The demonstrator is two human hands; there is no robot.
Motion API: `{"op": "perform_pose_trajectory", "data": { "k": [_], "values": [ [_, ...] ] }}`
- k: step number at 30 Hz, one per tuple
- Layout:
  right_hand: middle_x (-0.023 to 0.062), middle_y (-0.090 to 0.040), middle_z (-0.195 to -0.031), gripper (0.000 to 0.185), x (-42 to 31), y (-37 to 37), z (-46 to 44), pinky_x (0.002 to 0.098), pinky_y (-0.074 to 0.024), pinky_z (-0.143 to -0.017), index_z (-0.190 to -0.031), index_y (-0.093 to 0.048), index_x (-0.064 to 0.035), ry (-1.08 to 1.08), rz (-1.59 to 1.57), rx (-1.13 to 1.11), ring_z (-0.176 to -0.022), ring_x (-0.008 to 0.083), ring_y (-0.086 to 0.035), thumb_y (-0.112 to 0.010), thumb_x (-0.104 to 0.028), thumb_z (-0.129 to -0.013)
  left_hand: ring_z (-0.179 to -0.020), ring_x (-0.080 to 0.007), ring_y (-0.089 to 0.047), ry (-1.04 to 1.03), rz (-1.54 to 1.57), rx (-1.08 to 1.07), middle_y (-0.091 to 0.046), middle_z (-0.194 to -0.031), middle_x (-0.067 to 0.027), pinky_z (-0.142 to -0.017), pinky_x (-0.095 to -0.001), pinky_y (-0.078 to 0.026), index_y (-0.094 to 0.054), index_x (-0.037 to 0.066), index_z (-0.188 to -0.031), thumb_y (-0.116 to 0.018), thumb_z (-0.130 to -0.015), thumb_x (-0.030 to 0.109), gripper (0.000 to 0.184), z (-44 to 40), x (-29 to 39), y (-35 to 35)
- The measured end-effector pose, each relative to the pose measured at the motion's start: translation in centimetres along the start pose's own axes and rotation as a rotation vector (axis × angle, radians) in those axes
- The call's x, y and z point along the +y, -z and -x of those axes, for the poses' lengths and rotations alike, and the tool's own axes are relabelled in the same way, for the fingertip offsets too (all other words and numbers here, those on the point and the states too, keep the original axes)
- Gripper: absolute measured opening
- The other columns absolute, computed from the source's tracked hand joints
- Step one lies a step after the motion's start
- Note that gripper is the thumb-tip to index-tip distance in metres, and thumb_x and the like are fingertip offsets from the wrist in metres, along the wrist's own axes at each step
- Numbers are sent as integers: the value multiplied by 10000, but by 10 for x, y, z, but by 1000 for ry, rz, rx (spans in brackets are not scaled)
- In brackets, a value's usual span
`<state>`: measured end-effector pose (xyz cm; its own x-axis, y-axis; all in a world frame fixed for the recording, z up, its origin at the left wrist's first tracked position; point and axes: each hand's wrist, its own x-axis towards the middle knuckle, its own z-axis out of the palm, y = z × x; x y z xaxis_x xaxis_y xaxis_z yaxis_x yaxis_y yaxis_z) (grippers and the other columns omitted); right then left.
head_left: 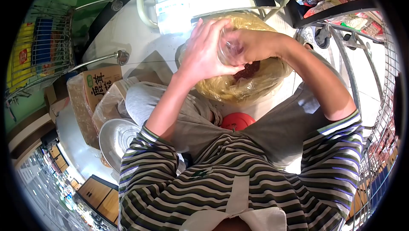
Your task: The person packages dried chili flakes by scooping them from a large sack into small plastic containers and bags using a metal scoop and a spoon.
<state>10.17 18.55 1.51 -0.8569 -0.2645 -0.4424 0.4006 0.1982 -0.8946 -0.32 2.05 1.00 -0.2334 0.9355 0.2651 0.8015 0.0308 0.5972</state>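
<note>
From here I see the left hand [205,47] in a rounded grip about a clear, thin plastic vessel or bag [224,53]; the right hand [260,45] presses against it, its fingertips too hidden to tell their grip. Both are above a yellow plastic-lined round container [238,89] of dark red bits [248,71]. The step looks like handling the clear plastic over it; the next move calls for steady support.
</note>
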Motion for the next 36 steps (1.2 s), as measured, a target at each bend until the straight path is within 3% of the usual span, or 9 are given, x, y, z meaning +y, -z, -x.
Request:
{"op": "perform_pose_trajectory", "data": {
  "k": [2,12,15,18,20,23,26,29,36],
  "values": [
    [85,-638,-854,492,-10,-2,4,293,-493,-623,-1246,-502,-33,-129,39,-50,-739,175,-616,-665,-33,-782,-1148,-360,-562,-2,2,-21,-587,-1223,-130,-1135,-570,-280,-406,66,-1342,-932,-491,355,1041,1,-1,-3],
    [83,-635,-841,474,4,2,-1,302,-498,-652,-1260,-510,-38,3,-63,47,-727,171,-609,-675,-154,-830,-1155,-328,-556,35,39,31,-556,-1231,-166,-1083,-486,-375,-353,35,-1409,-909,-560,334,1058,1,-2,4],
    [70,-639,-856,385,-13,2,2,291,-480,-647,-1153,-583,-54,173,9,543,-677,146,-583,-668,-305,-874,-1167,-348,-543,107,152,91,-529,-1232,-176,-1026,-437,-423,-291,10,-1440,-894,-586,345,1098,0,-10,6],
    [54,-648,-952,326,-29,10,21,251,-487,-646,-1216,-579,-31,331,361,720,-702,92,-581,-615,-209,-945,-1190,-287,-516,180,258,127,-533,-1237,-153,-1061,-434,-388,-225,25,-1501,-873,-613,276,1128,-1,-12,9],
    [45,-649,-1010,235,-34,7,26,247,-485,-602,-1130,-619,-7,314,194,619,-677,83,-585,-586,-105,-918,-1197,-304,-519,180,239,111,-517,-1231,-182,-1044,-418,-405,-195,-53,-1475,-897,-599,335,1188,-2,-19,11],
    [35,-647,-819,251,-33,-2,28,231,-427,-501,-1020,-642,11,394,71,372,-591,86,-597,-486,49,-827,-1198,-297,-517,173,361,111,-518,-1256,-185,-1056,-428,-391,-198,-43,-1480,-896,-605,314,1175,-2,-22,10],
    [47,-638,-754,259,-45,-3,32,221,-432,-509,-1024,-642,11,169,12,200,-573,107,-622,-498,51,-813,-1196,-294,-516,216,580,57,-519,-1281,-182,-1065,-439,-378,-200,-34,-1486,-885,-629,289,1144,-4,-18,10],
    [34,-624,-720,126,-48,-3,32,200,-397,-461,-977,-648,-15,211,-29,190,-531,95,-617,-586,-40,-870,-1220,-295,-503,274,804,39,-512,-1308,-186,-1070,-440,-370,-188,-30,-1494,-874,-672,294,1119,-2,-12,9],
    [35,-665,-788,109,-49,0,29,222,-407,-467,-894,-678,-39,180,-199,199,-515,91,-573,-650,-144,-901,-1338,-305,-420,414,1088,-135,-441,-1397,-234,-1108,-409,-335,-212,-41,-1494,-708,-792,574,1057,3,-11,5]
  ]
}}
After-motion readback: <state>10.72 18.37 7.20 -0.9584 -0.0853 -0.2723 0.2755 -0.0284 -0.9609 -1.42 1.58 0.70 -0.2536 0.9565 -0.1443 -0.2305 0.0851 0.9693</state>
